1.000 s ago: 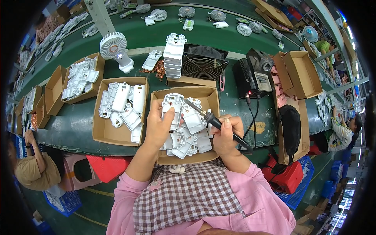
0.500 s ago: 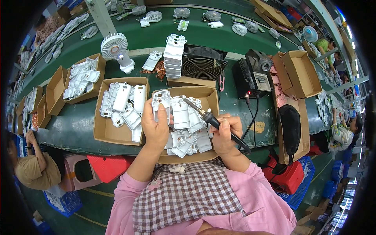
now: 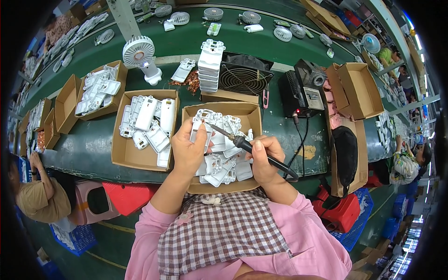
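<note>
My left hand (image 3: pixel 187 148) is closed around a white plastic housing (image 3: pixel 199 133), held up over the near cardboard box (image 3: pixel 255 112). In my right hand (image 3: pixel 267 158) is a black-handled soldering iron (image 3: pixel 242 143), gripped like a pen. Its metal tip reaches the upper part of the housing, close to my left thumb; whether it touches cannot be made out. More white housings (image 3: pixel 219 172) lie loosely in the box beneath both hands. From the handle a cord runs toward the black soldering station (image 3: pixel 303 93), which has a red light on.
Left of my hands stands a box of white housings (image 3: pixel 156 126). Beyond are a stack of housings (image 3: pixel 210 65), a black fan (image 3: pixel 245 77), a white handheld fan (image 3: pixel 142 58) and copper-coloured bits (image 3: pixel 191 83). A black pouch (image 3: pixel 344 154) lies at right. Co-workers sit on both sides.
The soldering iron has moved left, bringing its tip to the housing in my left hand. My right hand has shifted slightly left with it. The housing has moved a little.
</note>
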`<state>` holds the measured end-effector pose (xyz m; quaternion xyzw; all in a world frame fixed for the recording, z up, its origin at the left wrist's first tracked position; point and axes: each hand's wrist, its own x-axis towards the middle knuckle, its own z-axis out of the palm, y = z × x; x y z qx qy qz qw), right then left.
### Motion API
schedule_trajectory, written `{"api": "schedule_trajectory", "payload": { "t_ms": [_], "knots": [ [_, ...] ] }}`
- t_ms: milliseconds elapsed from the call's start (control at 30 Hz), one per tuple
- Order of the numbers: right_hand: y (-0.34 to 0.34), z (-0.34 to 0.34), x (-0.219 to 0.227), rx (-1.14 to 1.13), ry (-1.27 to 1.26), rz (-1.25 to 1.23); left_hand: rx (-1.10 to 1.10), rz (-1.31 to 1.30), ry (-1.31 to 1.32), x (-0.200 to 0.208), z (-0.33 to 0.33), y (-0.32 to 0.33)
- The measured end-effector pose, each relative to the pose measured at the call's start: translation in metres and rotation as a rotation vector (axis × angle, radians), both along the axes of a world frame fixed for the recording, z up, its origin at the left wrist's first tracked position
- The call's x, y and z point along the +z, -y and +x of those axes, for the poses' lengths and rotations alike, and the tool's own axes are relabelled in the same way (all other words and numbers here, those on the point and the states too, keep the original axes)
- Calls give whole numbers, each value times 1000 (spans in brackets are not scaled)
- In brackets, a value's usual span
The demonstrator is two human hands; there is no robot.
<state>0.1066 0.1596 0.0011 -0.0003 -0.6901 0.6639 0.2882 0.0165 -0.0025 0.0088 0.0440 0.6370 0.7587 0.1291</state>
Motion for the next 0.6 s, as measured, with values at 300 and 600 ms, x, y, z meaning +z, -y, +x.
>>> {"api": "schedule_trajectory", "payload": {
  "t_ms": [300, 600],
  "knots": [
    [1, -1, 3, -3, 34, 18, -17, -1, 17, 1, -1, 0],
    [1, -1, 1, -6, 42, 4, -6, -20, 40, 3, -1, 0]
  ]
}}
